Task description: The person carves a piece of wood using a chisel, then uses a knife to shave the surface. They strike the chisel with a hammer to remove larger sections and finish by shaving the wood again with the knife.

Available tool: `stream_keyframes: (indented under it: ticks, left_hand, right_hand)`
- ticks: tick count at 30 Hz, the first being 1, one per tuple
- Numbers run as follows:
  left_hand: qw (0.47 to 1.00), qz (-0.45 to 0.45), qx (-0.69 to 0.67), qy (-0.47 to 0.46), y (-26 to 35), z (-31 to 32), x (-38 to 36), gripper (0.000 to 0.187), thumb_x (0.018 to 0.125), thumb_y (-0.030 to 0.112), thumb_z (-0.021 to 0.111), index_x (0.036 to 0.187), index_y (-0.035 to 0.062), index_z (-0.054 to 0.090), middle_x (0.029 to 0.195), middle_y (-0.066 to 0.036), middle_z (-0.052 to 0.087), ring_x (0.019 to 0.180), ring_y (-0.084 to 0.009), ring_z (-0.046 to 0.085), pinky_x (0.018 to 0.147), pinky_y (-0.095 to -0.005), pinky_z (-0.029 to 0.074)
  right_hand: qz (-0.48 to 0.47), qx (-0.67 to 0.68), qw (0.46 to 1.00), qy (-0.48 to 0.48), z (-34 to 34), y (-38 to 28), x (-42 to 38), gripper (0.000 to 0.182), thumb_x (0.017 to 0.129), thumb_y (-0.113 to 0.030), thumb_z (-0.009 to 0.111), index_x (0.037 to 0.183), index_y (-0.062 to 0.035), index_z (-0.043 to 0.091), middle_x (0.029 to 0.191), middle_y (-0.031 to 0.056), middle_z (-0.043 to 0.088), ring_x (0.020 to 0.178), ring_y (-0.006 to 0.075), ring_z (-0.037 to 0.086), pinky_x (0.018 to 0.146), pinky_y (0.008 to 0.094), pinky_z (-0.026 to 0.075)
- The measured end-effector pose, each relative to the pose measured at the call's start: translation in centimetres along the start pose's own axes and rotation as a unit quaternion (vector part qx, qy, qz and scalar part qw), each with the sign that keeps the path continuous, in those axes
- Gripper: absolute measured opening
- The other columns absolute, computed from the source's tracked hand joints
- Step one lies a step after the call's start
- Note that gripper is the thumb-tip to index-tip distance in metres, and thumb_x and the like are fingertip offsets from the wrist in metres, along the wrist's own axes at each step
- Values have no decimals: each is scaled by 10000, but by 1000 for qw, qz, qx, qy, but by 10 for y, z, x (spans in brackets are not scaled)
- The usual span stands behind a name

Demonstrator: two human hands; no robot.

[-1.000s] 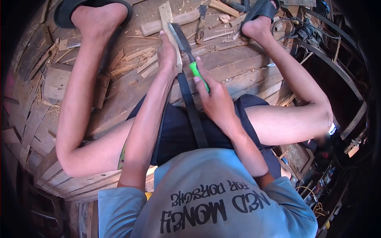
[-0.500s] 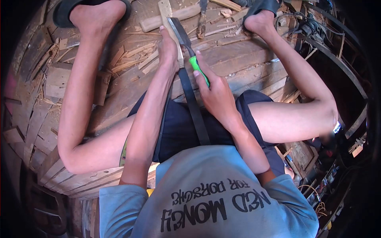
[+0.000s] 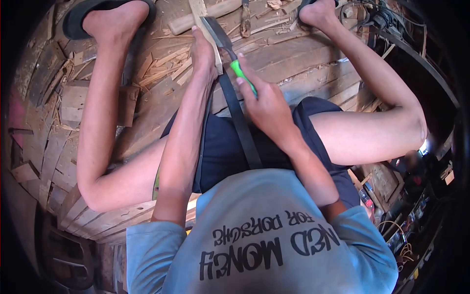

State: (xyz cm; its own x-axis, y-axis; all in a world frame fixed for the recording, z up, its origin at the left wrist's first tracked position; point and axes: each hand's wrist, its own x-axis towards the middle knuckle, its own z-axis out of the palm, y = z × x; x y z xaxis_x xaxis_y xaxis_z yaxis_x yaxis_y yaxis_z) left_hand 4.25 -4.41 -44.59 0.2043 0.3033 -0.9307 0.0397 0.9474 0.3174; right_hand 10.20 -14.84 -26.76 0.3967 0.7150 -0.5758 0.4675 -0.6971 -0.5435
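My right hand (image 3: 268,100) is closed around the green handle of a chisel (image 3: 219,35). Its forefinger stretches along the handle, and the flat metal blade lies along the right edge of a narrow pale wooden strip (image 3: 198,9). On the strip's left side, my left hand (image 3: 202,55) grips it, with the thumb pointing up along it and the other fingers hidden. The strip slants away from me, its near end by my left wrist and its far end cut off at the top of the view.
A rounded wooden bar (image 3: 180,24) lies beneath the strip's far part. To its right is a worn wooden-handled tool (image 3: 246,23). Shavings and splinters (image 3: 169,61) litter the plank floor (image 3: 274,63). A wooden block (image 3: 76,104) sits at left; cables (image 3: 379,19) lie at upper right.
Both hands, the strip and the chisel appear slightly higher and farther left in view; the whole scene has shifted a little too. Both grips stay the same.
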Motion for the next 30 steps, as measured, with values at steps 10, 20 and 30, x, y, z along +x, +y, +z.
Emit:
stream_keyframes:
  ticks: [10, 20, 30]
  left_hand:
    - [999, 12, -19, -42, 5, -9, 6, 699, 979, 670, 198, 763, 100, 539, 532, -41, 463, 428, -183, 460, 398, -327, 392]
    - [999, 11, -31, -41, 12, -5, -1, 698, 972, 688, 189, 726, 114, 501, 512, -31, 421, 399, -177, 410, 381, -335, 361]
    - [980, 18, -150, -128, 17, -9, -5, 563, 1022, 545, 268, 944, 77, 572, 701, -65, 564, 588, -190, 564, 519, -349, 487]
  right_hand:
    - [-35, 5, 999, 24, 9, 5, 11, 421, 964, -204, 529, 1370, -94, 533, 721, 286, 607, 729, 482, 599, 702, 525, 477]
    - [28, 26, 999, -27, 6, -4, 9, 503, 955, -198, 563, 1434, -89, 458, 1177, 269, 636, 1064, 425, 625, 918, 404, 482]
    - [-72, 221, 972, 28, -2, -6, -6, 494, 812, -13, 616, 1299, 44, 555, 1347, 261, 531, 1233, 394, 543, 1035, 379, 412]
